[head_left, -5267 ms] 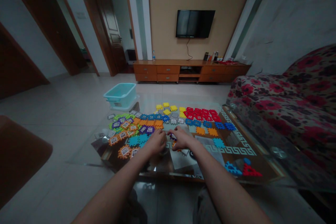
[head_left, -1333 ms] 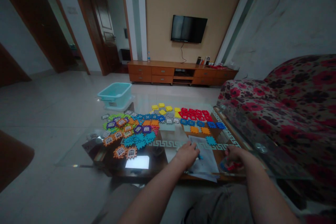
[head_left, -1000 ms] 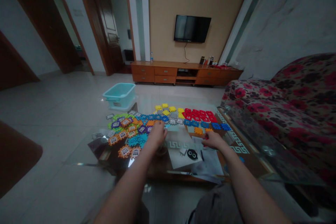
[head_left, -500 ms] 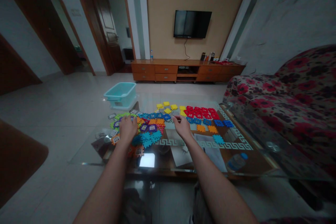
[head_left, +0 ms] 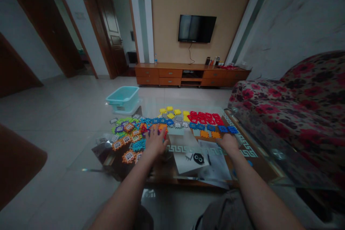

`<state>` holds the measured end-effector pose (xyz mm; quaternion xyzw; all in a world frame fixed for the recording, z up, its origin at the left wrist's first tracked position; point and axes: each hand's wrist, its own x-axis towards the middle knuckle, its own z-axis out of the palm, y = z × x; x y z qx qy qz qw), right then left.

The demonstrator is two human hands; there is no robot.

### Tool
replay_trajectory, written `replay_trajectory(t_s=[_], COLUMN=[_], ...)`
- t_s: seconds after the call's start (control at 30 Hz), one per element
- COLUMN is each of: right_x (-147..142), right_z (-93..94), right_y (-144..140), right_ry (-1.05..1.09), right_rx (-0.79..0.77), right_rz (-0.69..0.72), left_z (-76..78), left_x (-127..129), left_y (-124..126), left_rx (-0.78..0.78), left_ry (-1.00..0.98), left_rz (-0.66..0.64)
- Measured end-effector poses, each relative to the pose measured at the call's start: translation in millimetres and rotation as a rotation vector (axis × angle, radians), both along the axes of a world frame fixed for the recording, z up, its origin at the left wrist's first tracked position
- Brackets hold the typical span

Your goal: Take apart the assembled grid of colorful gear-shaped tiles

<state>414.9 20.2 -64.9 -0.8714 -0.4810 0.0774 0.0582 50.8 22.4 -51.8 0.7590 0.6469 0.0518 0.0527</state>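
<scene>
Big and dim, the room has a tan wall with a dark TV [head_left: 196,28] above a long wooden cabinet [head_left: 188,74]. A sofa [head_left: 291,104] with red flowers sits on the right. On the pale floor lies a light blue tub [head_left: 123,97].

Close in front is a glass desk [head_left: 88,151], and colored puzzle tiles [head_left: 172,124] cover most of its far part. They have bumpy, toothed edges that lock together. Red ones [head_left: 205,117] sit in a block at the back, yellow ones [head_left: 170,111] just beside them, and blue, orange, green and purple ones spread to the left. Some left tiles show small white window pictures [head_left: 128,155].

The tiles look thin, light and a bit bendy, probably foam or soft plastic. They likely will not break. A good place to take one is its edge, with a thumb under it, since flat pieces on glass may slide.

White papers [head_left: 212,158] lie under the glass, and one has a black blob with two eyes [head_left: 198,158]. No words can be read.

The left hand [head_left: 155,140] lies flat, fingers spread, on the orange and blue tiles. The right hand [head_left: 229,142] rests near the blue and orange tiles on the right; whether it pinches anything, I cannot tell.
</scene>
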Motion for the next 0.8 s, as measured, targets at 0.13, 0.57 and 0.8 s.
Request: replay_trajectory(t_s=[0.13, 0.57, 0.8], right_x=[-10.3, -42.5, -208.5], right_z=[2.7, 16.7, 15.3], right_y=[18.5, 43.0, 101.8], right_ry=[-0.046, -0.005, 0.239], right_rx=[0.109, 0.138, 0.245], right_rz=[-0.02, 0.11, 0.6], left_z=[4.3, -4.1, -22.7], left_x=[22.1, -23.9, -27.8], left_y=[-6.9, 14.7, -12.5], left_rx=[0.049, 0.098, 0.205], left_ry=[-0.014, -0.003, 0.006], left_rz=[-0.07, 0.203, 0.241])
